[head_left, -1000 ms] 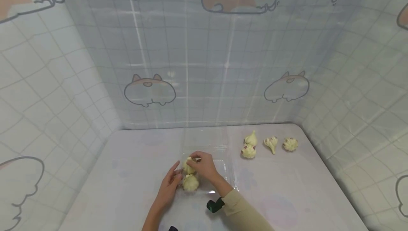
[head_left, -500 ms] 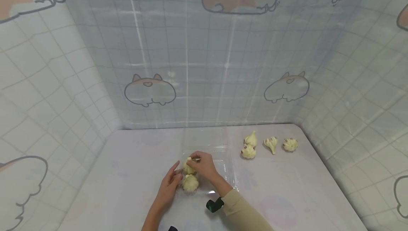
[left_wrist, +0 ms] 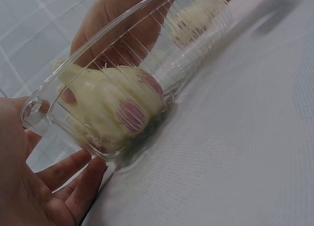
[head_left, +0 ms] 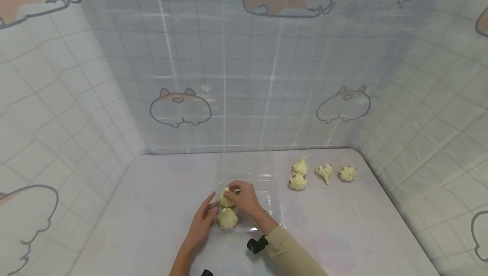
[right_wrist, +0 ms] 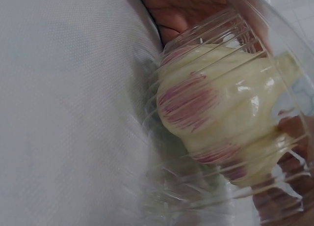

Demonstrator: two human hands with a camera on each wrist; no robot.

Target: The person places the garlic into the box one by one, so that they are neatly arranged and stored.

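Note:
A clear plastic clamshell container (head_left: pixel 263 174) lies with its lid laid back on the table. Two garlic bulbs stand along its left side: a nearer bulb (head_left: pixel 228 218) and a farther bulb (head_left: pixel 226 200), partly covered by my right hand (head_left: pixel 245 197). The thumb and fingers of that hand pinch the farther bulb at its stem. My left hand (head_left: pixel 202 221) rests against the container's left wall, fingers fairly straight. In the left wrist view, its fingertips (left_wrist: pixel 91 174) touch the lower corner beside a purple-streaked bulb (left_wrist: pixel 115 100). The right wrist view shows a bulb (right_wrist: pixel 211 108) through the ribbed wall.
To the right on the table lie two touching garlic bulbs (head_left: pixel 298 180), a bulb with its stem toward me (head_left: pixel 324 172) and another bulb (head_left: pixel 347 173). A dark green wrist-camera piece (head_left: pixel 257 245) hangs by the right cuff. Patterned curtains (head_left: pixel 259 77) enclose the table.
Both hands, the container and the bulbs keep their places. Only a slight shift of the head view shows.

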